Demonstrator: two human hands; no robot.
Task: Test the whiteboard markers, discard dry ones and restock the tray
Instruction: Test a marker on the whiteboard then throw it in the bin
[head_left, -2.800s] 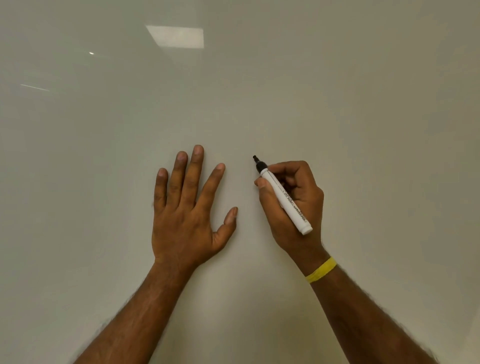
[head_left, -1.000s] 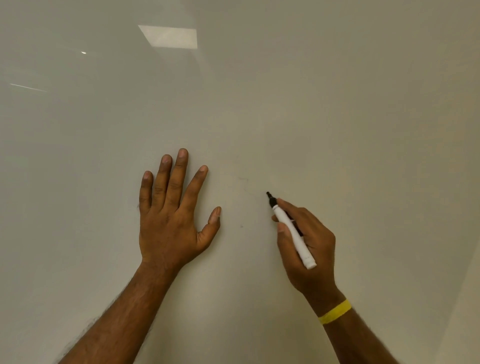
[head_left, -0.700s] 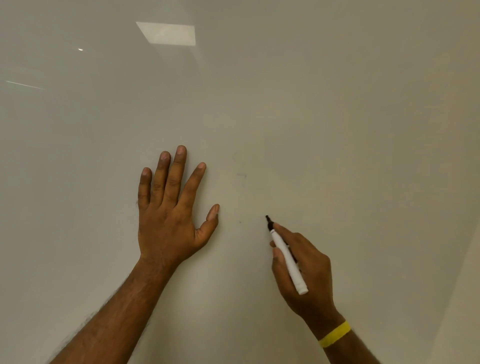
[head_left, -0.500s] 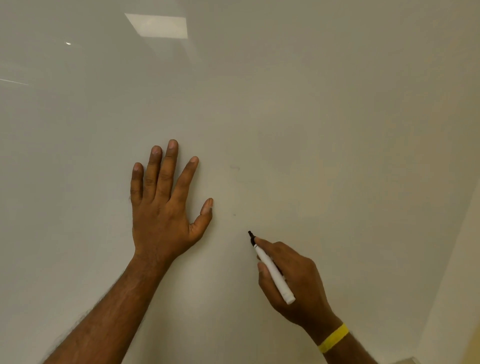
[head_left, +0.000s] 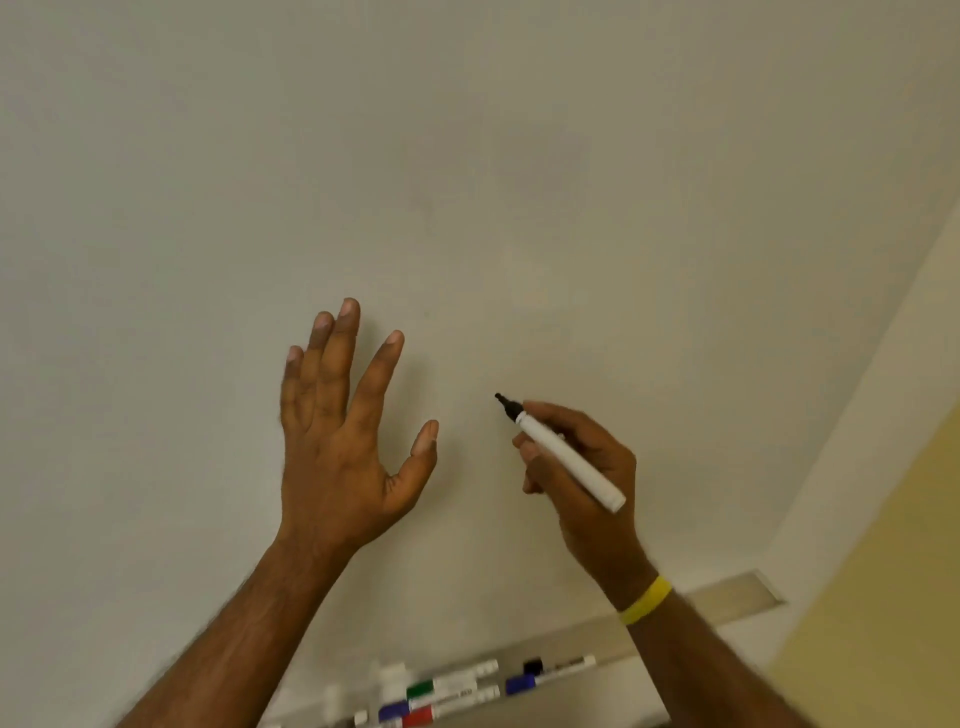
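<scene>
My right hand (head_left: 582, 467) grips an uncapped white marker (head_left: 569, 460) with a black tip that points up and left, close to the whiteboard (head_left: 519, 182). No clear ink mark shows on the board near the tip. My left hand (head_left: 343, 441) is spread with straight fingers in front of the board, left of the marker. Below, the metal marker tray (head_left: 727, 597) runs along the board's lower edge and holds several capped markers: a green-capped marker (head_left: 447, 685), a red-capped marker (head_left: 441, 712), a blue-capped marker (head_left: 545, 679) and a black-capped marker (head_left: 558, 664).
A white wall strip (head_left: 857, 441) borders the board on the right, and a yellow wall (head_left: 893, 597) lies beyond it. A yellow band (head_left: 647, 600) circles my right wrist.
The view has tilted down, so the tray with its markers has come into sight. My right hand with the marker has dropped lower on the board, and my left hand has lifted slightly off it.
</scene>
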